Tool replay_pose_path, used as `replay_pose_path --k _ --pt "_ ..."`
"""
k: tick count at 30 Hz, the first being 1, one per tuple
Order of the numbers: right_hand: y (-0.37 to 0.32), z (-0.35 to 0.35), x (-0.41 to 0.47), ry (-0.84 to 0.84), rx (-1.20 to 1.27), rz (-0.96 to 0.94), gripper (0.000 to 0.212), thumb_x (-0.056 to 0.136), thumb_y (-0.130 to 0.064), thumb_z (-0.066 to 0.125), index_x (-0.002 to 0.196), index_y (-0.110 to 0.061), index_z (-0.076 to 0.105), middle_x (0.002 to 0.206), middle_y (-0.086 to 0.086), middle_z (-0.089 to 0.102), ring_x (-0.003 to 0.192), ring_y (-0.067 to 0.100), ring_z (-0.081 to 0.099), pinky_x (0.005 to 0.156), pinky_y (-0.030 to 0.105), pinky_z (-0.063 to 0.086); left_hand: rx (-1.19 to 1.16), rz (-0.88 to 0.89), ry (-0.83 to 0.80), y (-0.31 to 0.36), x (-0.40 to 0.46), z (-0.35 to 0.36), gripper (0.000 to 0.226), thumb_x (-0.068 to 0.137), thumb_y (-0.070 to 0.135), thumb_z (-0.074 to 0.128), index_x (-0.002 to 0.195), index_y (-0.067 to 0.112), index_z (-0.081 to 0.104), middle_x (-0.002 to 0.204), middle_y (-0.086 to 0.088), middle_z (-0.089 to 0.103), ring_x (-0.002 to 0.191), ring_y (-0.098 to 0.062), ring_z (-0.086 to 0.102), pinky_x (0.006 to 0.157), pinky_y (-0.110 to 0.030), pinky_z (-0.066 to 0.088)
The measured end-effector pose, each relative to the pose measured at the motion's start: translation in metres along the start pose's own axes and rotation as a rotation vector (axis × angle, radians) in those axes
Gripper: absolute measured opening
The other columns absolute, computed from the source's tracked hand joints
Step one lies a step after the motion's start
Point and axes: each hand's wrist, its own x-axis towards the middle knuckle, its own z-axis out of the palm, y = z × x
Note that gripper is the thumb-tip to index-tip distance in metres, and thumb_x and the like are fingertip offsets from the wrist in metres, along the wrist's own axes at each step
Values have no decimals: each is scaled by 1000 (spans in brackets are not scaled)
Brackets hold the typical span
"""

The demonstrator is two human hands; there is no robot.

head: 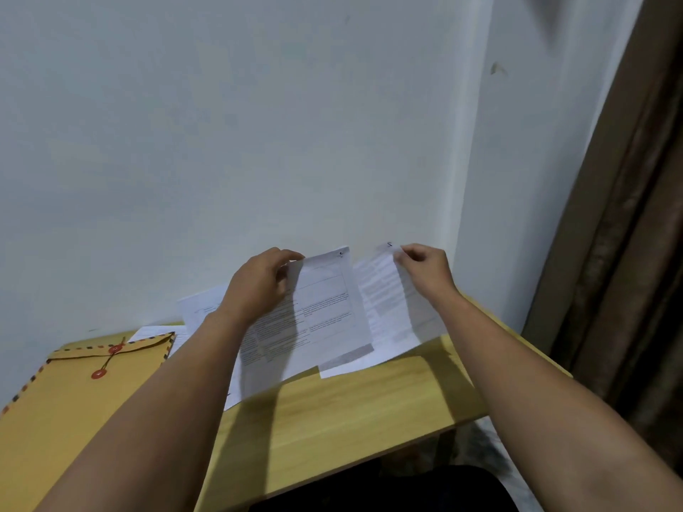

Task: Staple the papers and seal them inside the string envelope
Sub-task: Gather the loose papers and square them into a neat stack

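Observation:
My left hand grips the top left edge of a printed paper set, lifted above the wooden table; a staple shows at its top right corner. My right hand pinches the top corner of a second printed sheet, also raised, with a small dark staple mark at that corner. The two sets hang side by side, overlapping near their lower edges. A yellow string envelope with red button closures lies flat at the table's left, its flap tied down. No stapler is visible.
More white sheets lie against the wall behind my left forearm. A pale wall rises right behind the table. A brown curtain hangs at the right, past the table's edge.

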Motion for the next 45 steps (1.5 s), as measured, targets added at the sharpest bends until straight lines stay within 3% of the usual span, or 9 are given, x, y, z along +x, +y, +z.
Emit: replay_pose_path --k 3,8,13,19,23,27,33,38,45 --pt "-24 10 0 -90 66 -81 17 100 -17 71 108 -5 80 101 2 77 88 4 66 76 4 48 -49 21 7 10 8 3 39 88 9 53 118 29 69 102 5 70 91 -19 65 81 -45 56" --pt "-40 24 -7 -234 222 -62 19 103 -22 68 113 -12 80 112 -3 80 99 1 70 85 11 51 -177 -17 30 23 13 4 35 91 8 56 116 27 72 103 5 72 93 -14 66 87 -43 56" --pt "-39 31 -17 -270 337 -18 22 104 -24 65 114 -11 80 111 -2 80 97 4 73 82 14 54 -221 -68 34 21 9 2 31 94 8 58 115 26 73 104 8 73 95 -10 66 88 -41 56" --pt "-37 39 -26 -318 385 31 25 104 -30 65 117 -15 79 113 3 81 103 18 76 91 30 60 -228 -139 32 19 6 1 29 98 14 56 116 30 72 100 7 71 91 -7 64 84 -37 57" --pt "-34 45 -28 -315 371 36 22 102 -32 68 114 -18 81 115 4 80 109 22 74 101 39 56 -221 -167 22 17 4 2 31 97 14 55 115 33 72 96 9 71 85 -15 66 80 -39 57" --pt "-36 48 -33 -335 391 24 20 100 -27 71 113 -15 80 110 3 80 93 12 72 87 30 57 -224 -187 21 13 3 3 29 97 17 55 115 33 72 94 9 70 78 -21 65 77 -43 56" --pt "-32 52 -31 -340 394 31 19 97 -21 76 112 -12 81 109 7 81 97 21 76 95 40 60 -229 -185 21 10 2 5 31 97 15 55 114 34 72 97 10 72 86 -9 66 80 -39 57" --pt "-32 55 -32 -300 354 3 16 101 -16 70 110 -10 80 104 4 82 91 14 76 87 31 60 -229 -156 25 12 2 5 32 96 12 55 116 32 72 99 10 72 90 -6 64 81 -36 56" --pt "-32 56 -34 -308 383 18 19 101 -11 68 115 -12 80 108 5 82 94 17 77 89 35 61 -220 -147 31 9 0 5 29 98 17 56 118 32 71 98 11 71 89 -6 65 80 -33 56"
